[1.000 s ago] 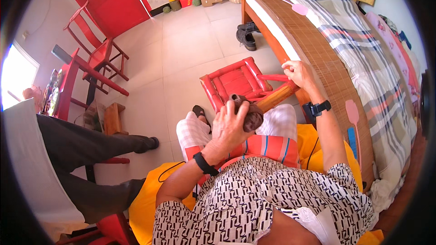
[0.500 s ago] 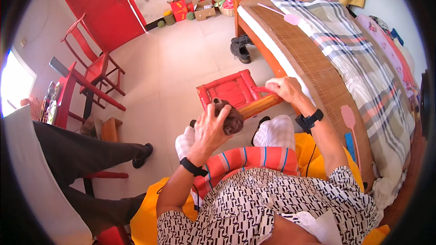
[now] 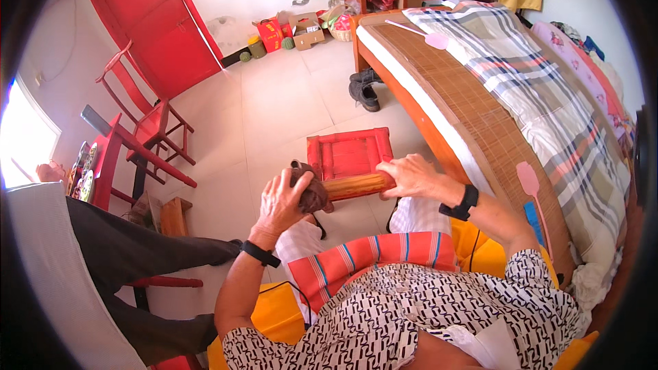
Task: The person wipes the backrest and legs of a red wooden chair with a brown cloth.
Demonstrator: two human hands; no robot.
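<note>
My left hand [image 3: 279, 207] is closed around a dark brown, crumpled cloth-like bundle [image 3: 314, 193] at the near left corner of a small red wooden stool [image 3: 348, 153]. The stool's near side shows an orange-brown wooden edge [image 3: 353, 186]. At its near right corner, my right hand [image 3: 412, 175] grips the stool, its thumb low and its fingers over the top. The stool is in front of my knees; the underside of my right hand's grip is hidden.
A bed [image 3: 466, 96] with a bamboo mat runs along the right. Black shoes [image 3: 364, 94] lie beside it. On the left, a person's dark-trousered leg [image 3: 151, 236] reaches close to my left arm. A red chair [image 3: 152, 123] stands beyond.
The stool has turned and now faces me more squarely. My left hand has moved left with the brown bundle. My right hand has come down and nearer, still on the stool.
</note>
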